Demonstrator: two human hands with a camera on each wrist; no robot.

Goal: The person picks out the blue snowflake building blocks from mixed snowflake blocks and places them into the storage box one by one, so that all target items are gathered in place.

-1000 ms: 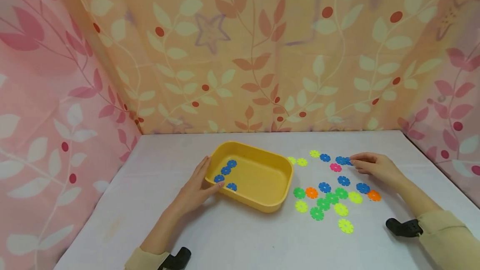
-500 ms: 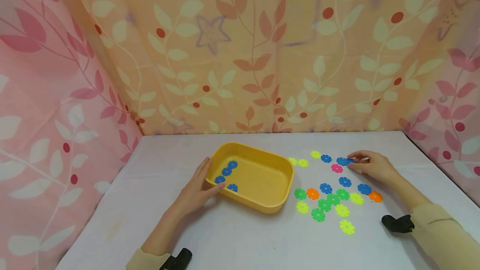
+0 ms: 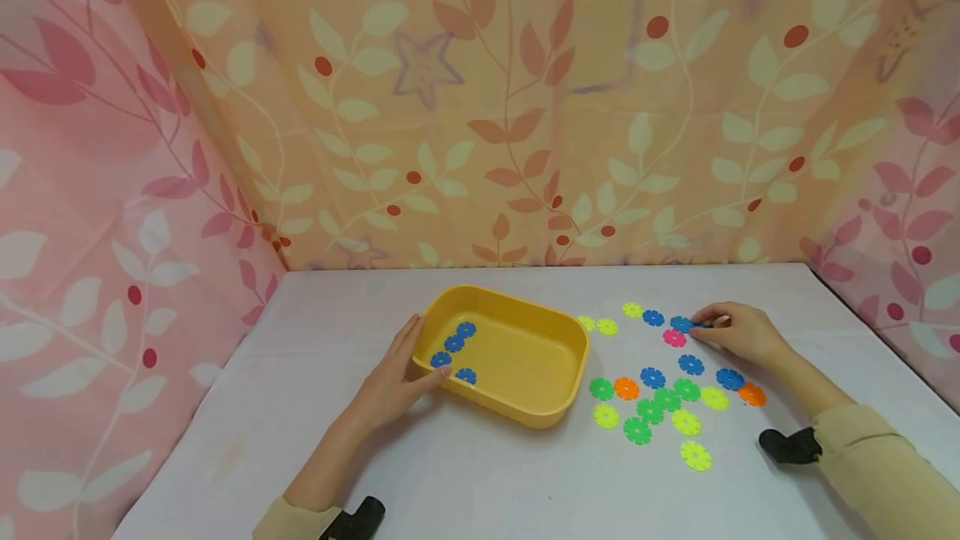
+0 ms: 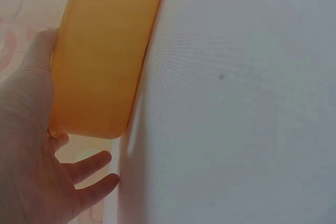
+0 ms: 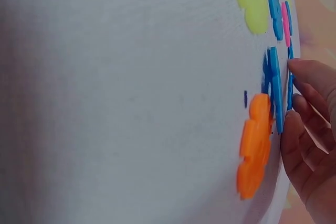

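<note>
My left hand [image 3: 393,382] grips the left corner of a yellow plastic basin [image 3: 517,402], its thumb over the near rim and its fingers along the left side. In the left wrist view, some fingers [image 4: 94,166] are spread below the basin's wall. Several blue snowflake discs [image 3: 466,329] lie inside the basin, towards its left. On the right, my right hand [image 3: 742,332] pinches a blue snowflake disc [image 5: 290,93] between thumb and fingertips, low over the table. Another blue disc [image 3: 681,324] lies right at those fingertips, with a pink disc [image 3: 674,338] just in front.
Loose snowflake discs spread right of the basin: green ones [image 3: 649,411], yellow ones [image 3: 696,456], orange ones [image 3: 752,394] and more blue ones [image 3: 691,365]. A white cloth covers the table [image 3: 487,482]. Patterned curtains [image 3: 510,107] stand behind and on both sides.
My right hand has shifted slightly left, and its fingertips have closed on the blue disc, now mostly covered. My left hand and the basin stay put.
</note>
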